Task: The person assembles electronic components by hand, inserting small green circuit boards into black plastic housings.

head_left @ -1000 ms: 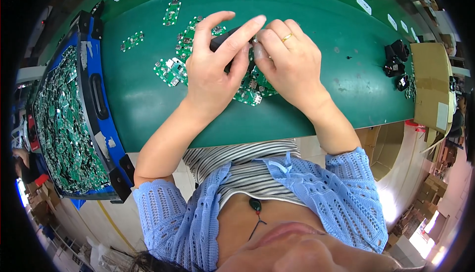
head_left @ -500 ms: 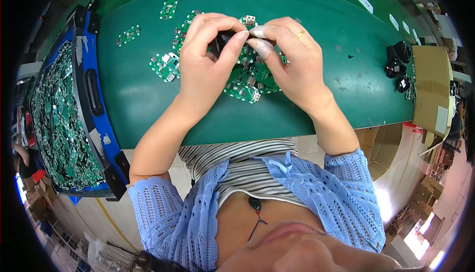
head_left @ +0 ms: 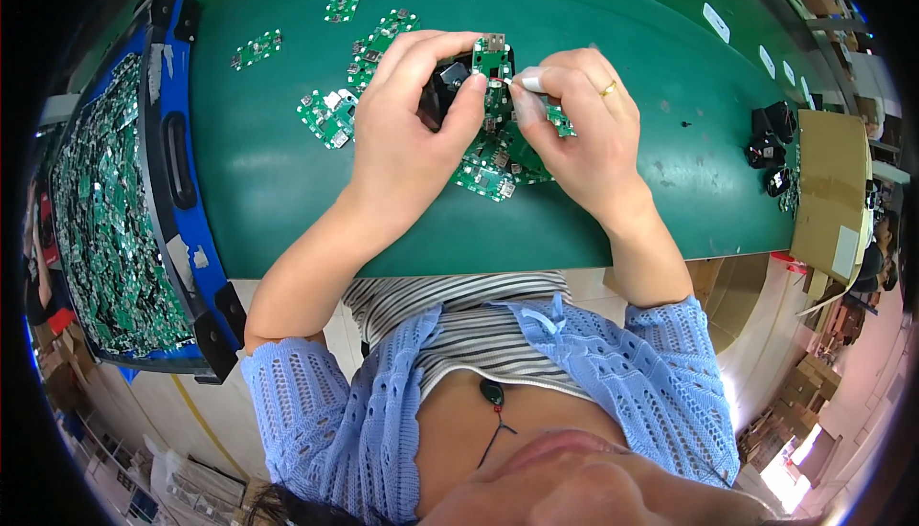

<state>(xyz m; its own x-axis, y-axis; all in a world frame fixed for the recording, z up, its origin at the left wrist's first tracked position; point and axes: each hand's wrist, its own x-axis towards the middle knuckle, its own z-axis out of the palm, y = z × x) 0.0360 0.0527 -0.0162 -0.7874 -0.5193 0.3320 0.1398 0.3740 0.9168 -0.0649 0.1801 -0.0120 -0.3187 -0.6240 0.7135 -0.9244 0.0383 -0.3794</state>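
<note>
My left hand (head_left: 407,124) is closed around a black plastic housing (head_left: 448,84), its fingers curled over the far side and the thumb on the near side. By those fingertips stands a green circuit board (head_left: 492,55) with a metal USB port; whether it is fixed to the housing I cannot tell. Just right of it, my right hand (head_left: 579,124) pinches what looks like a thin wire (head_left: 505,81) between thumb and index finger, both covered with whitish finger cots. Below the hands lies a pile of green circuit boards (head_left: 486,179), partly hidden by them.
Loose circuit boards (head_left: 257,49) are scattered at the far left of the green table (head_left: 661,181). A blue-edged crate (head_left: 182,167) full of boards stands left. Black housings (head_left: 766,138) and a cardboard box (head_left: 831,191) are at the right.
My hands have drawn slightly apart, the right one moving a little right. The board with the USB port and the black housing now show more between them. The view has shifted slightly.
</note>
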